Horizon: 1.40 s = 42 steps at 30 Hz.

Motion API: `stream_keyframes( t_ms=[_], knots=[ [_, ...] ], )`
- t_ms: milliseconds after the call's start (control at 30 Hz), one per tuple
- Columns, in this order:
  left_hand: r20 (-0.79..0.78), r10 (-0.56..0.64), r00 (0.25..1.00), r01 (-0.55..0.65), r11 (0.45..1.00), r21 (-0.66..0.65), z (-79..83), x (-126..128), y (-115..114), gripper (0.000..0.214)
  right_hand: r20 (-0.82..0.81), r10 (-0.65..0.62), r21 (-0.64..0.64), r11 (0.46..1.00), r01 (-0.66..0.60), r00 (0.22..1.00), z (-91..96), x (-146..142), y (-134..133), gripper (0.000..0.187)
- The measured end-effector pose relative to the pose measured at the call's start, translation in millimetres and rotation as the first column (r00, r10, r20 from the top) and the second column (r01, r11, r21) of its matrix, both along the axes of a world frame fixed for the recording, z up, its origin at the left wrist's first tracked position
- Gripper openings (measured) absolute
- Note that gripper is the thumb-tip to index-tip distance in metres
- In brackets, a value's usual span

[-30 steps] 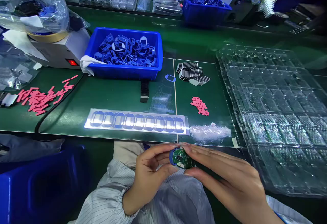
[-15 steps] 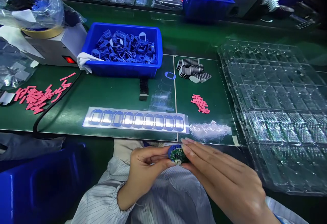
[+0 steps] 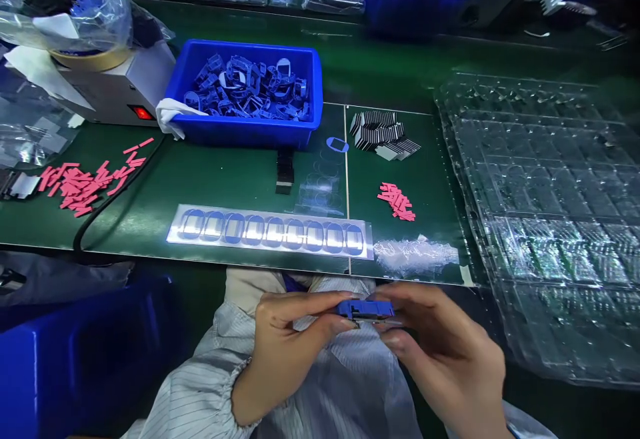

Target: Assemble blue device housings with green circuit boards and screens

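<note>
Both of my hands hold one small blue plastic housing [image 3: 364, 309] in front of my lap, just below the table's front edge. It is turned edge-on, so I see its blue side. My left hand [image 3: 290, 342] pinches its left end between thumb and fingers. My right hand [image 3: 445, 352] grips its right end, fingers curled around it. On the green mat [image 3: 225, 179] above lies a shiny strip of blue-outlined oval stickers [image 3: 273, 232], beside a crumpled clear film [image 3: 415, 255].
A blue bin [image 3: 245, 129] of blue frames stands at the back, a white device [image 3: 115, 89] with a tape roll at left. Pink strips [image 3: 80, 182] lie left and pink strips [image 3: 397, 200] centre-right, black-and-white pieces [image 3: 383, 133] behind. Clear blister trays [image 3: 550, 212] fill the right. A blue stool [image 3: 85, 359] is lower left.
The part was face-up with its green circuit board showing; it has been turned so only the blue edge shows. My right hand's fingers have curled around its end. The view shifted slightly.
</note>
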<state>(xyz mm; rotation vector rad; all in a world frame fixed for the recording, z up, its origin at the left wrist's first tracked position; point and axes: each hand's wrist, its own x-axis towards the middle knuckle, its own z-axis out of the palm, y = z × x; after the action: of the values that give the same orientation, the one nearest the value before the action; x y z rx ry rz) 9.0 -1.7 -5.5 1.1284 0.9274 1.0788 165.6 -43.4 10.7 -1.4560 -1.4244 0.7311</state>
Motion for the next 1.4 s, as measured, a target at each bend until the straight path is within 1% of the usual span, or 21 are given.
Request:
stream_keyframes(
  t_ms=[67,100,167,267,367,467,533,633,700,767,900,967,1000,1033,1100,1167,1200,1233,1300,1367,1400],
  knots=[
    [-0.025,-0.009,1.0,0.011,0.997,0.072,1.7,0,0,0.027,-0.137,0.064,-0.077,0.994,-0.075,0.988,1.8,1,3,0.01],
    [-0.044,-0.004,0.999,0.008,0.994,0.108,2.1,0,-1,0.024,-0.192,0.092,-0.101,0.988,-0.113,0.977,3.1,2,4,0.01],
    [-0.087,0.009,0.996,0.007,0.985,0.174,2.3,-1,-1,0.022,-0.258,0.109,-0.133,0.98,-0.147,0.96,5.8,4,6,0.014],
    [-0.124,0.004,0.992,0.029,0.965,0.261,2.4,-2,-2,0.022,-0.275,0.087,-0.144,0.981,-0.131,0.958,9.2,5,5,0.014],
    [-0.122,-0.006,0.992,0.048,0.939,0.342,3.8,-2,-2,0.023,-0.267,0.066,-0.109,0.989,-0.098,0.961,10.3,3,2,0.013],
    [-0.117,-0.017,0.993,0.059,0.927,0.371,5.6,-1,-2,0.025,-0.255,0.058,-0.08,0.993,-0.081,0.965,8.5,0,0,0.016],
    [-0.107,-0.016,0.994,0.05,0.945,0.325,5.8,-1,-3,0.025,-0.264,0.05,-0.099,0.992,-0.079,0.963,6.2,0,0,0.014],
    [-0.065,-0.012,0.998,0.021,0.99,0.143,4.4,0,-4,0.025,-0.283,0.049,-0.176,0.979,-0.102,0.958,3.0,3,3,0.003],
    [-0.037,-0.01,0.999,0.011,0.999,0.034,3.1,0,-3,0.029,-0.294,0.044,-0.218,0.969,-0.112,0.955,1.2,6,4,0.006],
    [-0.024,-0.019,1.0,0.018,1.0,-0.013,2.1,0,-1,0.032,-0.293,0.028,-0.233,0.967,-0.099,0.956,-0.8,8,3,0.007],
    [-0.03,-0.037,0.999,0.037,0.999,-0.004,0.4,0,0,0.03,-0.247,-0.005,-0.184,0.982,-0.042,0.969,-5.2,6,-1,0.014],
    [-0.041,-0.023,0.999,0.023,1.0,-0.015,-0.6,-1,1,0.027,-0.244,-0.044,-0.18,0.984,-0.001,0.969,-6.2,2,-3,0.012],
    [-0.041,-0.019,0.999,0.017,0.999,-0.031,-1.1,-1,1,0.026,-0.266,-0.075,-0.209,0.978,0.019,0.961,-6.2,0,-3,0.008],
    [-0.036,-0.025,0.999,0.024,0.999,-0.047,-1.6,-2,2,0.024,-0.307,-0.108,-0.258,0.966,0.027,0.945,-5.9,-3,-3,0.008],
    [-0.017,-0.082,0.997,0.081,0.995,-0.057,-2.4,-4,3,0.026,-0.431,-0.188,-0.379,0.925,0.012,0.883,-5.5,-7,-3,0.017],
    [-0.03,-0.139,0.99,0.139,0.99,0.004,-3.1,-6,5,0.044,-0.533,-0.25,-0.458,0.888,-0.027,0.808,-6.3,-9,-2,0.021],
    [-0.059,-0.15,0.987,0.153,0.987,0.054,-3.5,-7,6,0.051,-0.561,-0.257,-0.468,0.883,-0.045,0.787,-7.2,-9,-2,0.021],
    [-0.097,-0.144,0.985,0.154,0.982,0.11,-3.9,-8,7,0.055,-0.572,-0.236,-0.452,0.89,-0.061,0.786,-8.5,-7,-1,0.02],
    [-0.166,-0.1,0.981,0.135,0.967,0.215,-5.0,-10,9,0.047,-0.519,-0.128,-0.353,0.933,-0.075,0.845,-11.3,-2,-1,0.017],
    [-0.199,-0.072,0.977,0.127,0.952,0.277,-6.4,-12,9,0.04,-0.366,0.005,-0.203,0.976,-0.085,0.931,-13.1,4,0,0.018],
    [-0.202,-0.06,0.977,0.119,0.949,0.291,-7.2,-12,10,0.039,-0.268,0.053,-0.132,0.987,-0.091,0.962,-13.4,7,0,0.022]
  ],
)
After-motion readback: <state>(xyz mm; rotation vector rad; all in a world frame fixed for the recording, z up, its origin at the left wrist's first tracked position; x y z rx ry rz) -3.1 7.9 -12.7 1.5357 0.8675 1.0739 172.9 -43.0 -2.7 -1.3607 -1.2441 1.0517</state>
